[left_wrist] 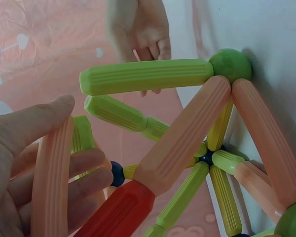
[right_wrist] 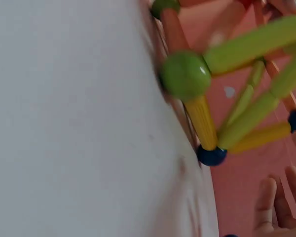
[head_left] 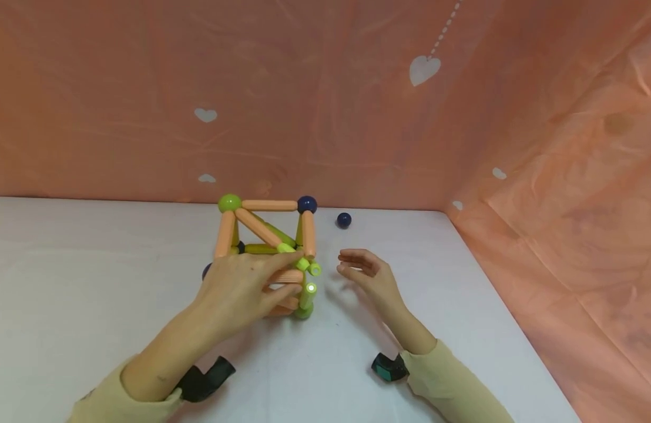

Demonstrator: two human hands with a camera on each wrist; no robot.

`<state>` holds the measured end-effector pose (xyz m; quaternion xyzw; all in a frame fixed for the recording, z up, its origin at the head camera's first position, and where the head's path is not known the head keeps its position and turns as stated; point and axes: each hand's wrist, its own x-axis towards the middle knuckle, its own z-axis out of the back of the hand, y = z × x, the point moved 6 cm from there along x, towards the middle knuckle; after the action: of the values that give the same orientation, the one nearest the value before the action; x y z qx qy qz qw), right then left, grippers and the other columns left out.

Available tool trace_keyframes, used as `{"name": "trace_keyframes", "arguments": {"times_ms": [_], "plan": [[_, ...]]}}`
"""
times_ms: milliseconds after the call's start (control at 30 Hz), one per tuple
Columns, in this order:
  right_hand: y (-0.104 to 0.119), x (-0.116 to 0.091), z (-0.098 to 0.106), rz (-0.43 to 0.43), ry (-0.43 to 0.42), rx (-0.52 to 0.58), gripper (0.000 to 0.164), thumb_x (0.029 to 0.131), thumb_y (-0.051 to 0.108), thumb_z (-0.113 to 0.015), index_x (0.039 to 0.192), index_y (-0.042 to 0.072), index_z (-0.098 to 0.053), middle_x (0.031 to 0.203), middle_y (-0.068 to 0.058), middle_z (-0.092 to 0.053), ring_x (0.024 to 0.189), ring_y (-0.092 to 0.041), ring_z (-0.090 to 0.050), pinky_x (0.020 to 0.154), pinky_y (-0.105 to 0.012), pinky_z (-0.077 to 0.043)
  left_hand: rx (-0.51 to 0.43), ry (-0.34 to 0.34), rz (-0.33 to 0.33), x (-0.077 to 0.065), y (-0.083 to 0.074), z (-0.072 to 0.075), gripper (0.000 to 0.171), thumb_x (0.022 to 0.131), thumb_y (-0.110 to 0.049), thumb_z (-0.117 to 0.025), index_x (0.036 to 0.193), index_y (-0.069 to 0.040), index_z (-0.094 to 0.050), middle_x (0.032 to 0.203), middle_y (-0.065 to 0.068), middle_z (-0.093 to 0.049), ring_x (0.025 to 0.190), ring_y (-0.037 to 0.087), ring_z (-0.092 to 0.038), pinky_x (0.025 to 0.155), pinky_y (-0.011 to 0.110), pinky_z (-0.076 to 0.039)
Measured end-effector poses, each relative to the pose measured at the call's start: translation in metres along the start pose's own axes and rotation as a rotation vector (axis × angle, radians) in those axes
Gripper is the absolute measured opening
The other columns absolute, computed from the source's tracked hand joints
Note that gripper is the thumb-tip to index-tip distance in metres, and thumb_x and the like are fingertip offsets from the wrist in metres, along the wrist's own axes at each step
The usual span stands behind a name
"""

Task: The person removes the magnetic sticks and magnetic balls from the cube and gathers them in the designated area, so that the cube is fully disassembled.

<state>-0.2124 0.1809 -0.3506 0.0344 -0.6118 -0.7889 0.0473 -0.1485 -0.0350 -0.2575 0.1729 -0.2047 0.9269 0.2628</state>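
A framework of magnetic sticks and balls [head_left: 269, 205] stands on the table, with orange, yellow, light green and red sticks. My left hand [head_left: 235, 288] reaches over its near side. In the left wrist view, the thumb and fingers hold an orange magnetic stick [left_wrist: 53, 182], with a light green stick [left_wrist: 82, 132] just behind it. A light green stick [left_wrist: 148, 76] rises from a green ball [left_wrist: 230, 65] at the near right bottom corner, its upper end free. To the right of the framework, my right hand [head_left: 375, 282] hovers with bent fingers and nothing in them.
A loose dark blue ball [head_left: 344, 220] lies behind and right of the framework. A white cloth [head_left: 410, 247] covers the table. Pink sheets with hearts [head_left: 325, 106] hang at the back and right.
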Motion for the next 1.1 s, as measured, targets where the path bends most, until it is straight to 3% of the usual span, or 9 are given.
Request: {"name": "trace_keyframes", "arguments": {"times_ms": [167, 300, 433, 600, 767, 867, 1100], "plan": [[-0.002, -0.011, -0.019, 0.033, 0.162, 0.014, 0.040, 0.087, 0.010, -0.068, 0.123, -0.002, -0.059, 0.123, -0.023, -0.060, 0.104, -0.012, -0.062, 0.085, -0.023, -0.051, -0.009, 0.008, 0.006, -0.001, 0.002, 0.000, 0.040, 0.082, -0.034, -0.075, 0.120, -0.024, -0.068, 0.060, -0.006, -0.062, 0.049, 0.002, -0.040, 0.045, 0.021, -0.029], [-0.002, -0.021, -0.036, 0.065, 0.319, 0.010, 0.041, 0.087, 0.010, -0.068, 0.125, -0.002, -0.057, 0.124, -0.021, -0.060, 0.109, -0.024, -0.062, 0.084, -0.025, -0.053, -0.013, 0.011, 0.003, -0.001, 0.002, 0.000, 0.041, 0.081, -0.034, -0.076, 0.120, -0.024, -0.068, 0.056, -0.009, -0.056, 0.048, 0.002, -0.037, 0.044, 0.021, -0.027], [-0.001, -0.027, -0.049, 0.095, 0.406, -0.037, 0.042, 0.085, 0.009, -0.070, 0.125, -0.001, -0.057, 0.123, -0.019, -0.061, 0.108, -0.027, -0.062, 0.083, -0.026, -0.054, -0.013, 0.000, -0.003, -0.001, 0.002, 0.000, 0.041, 0.081, -0.034, -0.076, 0.120, -0.024, -0.068, 0.054, -0.010, -0.053, 0.047, 0.003, -0.035, 0.043, 0.021, -0.026], [-0.001, -0.028, -0.058, 0.128, 0.386, -0.132, 0.037, 0.081, 0.009, -0.075, 0.115, 0.000, -0.063, 0.107, -0.016, -0.067, 0.091, -0.013, -0.064, 0.077, -0.023, -0.052, -0.006, -0.014, -0.005, -0.002, 0.002, 0.001, 0.041, 0.080, -0.034, -0.077, 0.119, -0.024, -0.069, 0.060, -0.007, -0.060, 0.048, 0.003, -0.036, 0.043, 0.021, -0.027], [0.001, -0.028, -0.060, 0.200, 0.325, -0.158, 0.027, 0.078, 0.004, -0.076, 0.103, -0.002, -0.067, 0.094, -0.017, -0.067, 0.078, -0.006, -0.058, 0.069, -0.020, -0.050, -0.013, -0.013, -0.002, -0.002, 0.002, 0.001, 0.041, 0.080, -0.035, -0.077, 0.119, -0.024, -0.069, 0.054, -0.009, -0.052, 0.047, 0.004, -0.033, 0.043, 0.021, -0.025], [0.002, -0.028, -0.059, 0.226, 0.296, -0.179, 0.024, 0.078, 0.005, -0.077, 0.099, -0.002, -0.068, 0.093, -0.017, -0.068, 0.078, -0.005, -0.057, 0.070, -0.020, -0.051, -0.015, -0.017, -0.003, -0.002, 0.002, 0.001, 0.041, 0.080, -0.035, -0.076, 0.119, -0.024, -0.069, 0.055, -0.009, -0.053, 0.047, 0.004, -0.033, 0.044, 0.021, -0.025], [-0.001, -0.029, -0.054, 0.149, 0.264, -0.245, 0.020, 0.083, 0.010, -0.074, 0.102, 0.006, -0.071, 0.099, -0.005, -0.072, 0.094, -0.012, -0.064, 0.090, -0.027, -0.051, -0.019, -0.002, 0.003, -0.003, 0.002, 0.000, 0.044, 0.079, -0.038, -0.077, 0.121, -0.025, -0.068, 0.058, -0.008, -0.058, 0.047, 0.003, -0.035, 0.044, 0.021, -0.026]]}}
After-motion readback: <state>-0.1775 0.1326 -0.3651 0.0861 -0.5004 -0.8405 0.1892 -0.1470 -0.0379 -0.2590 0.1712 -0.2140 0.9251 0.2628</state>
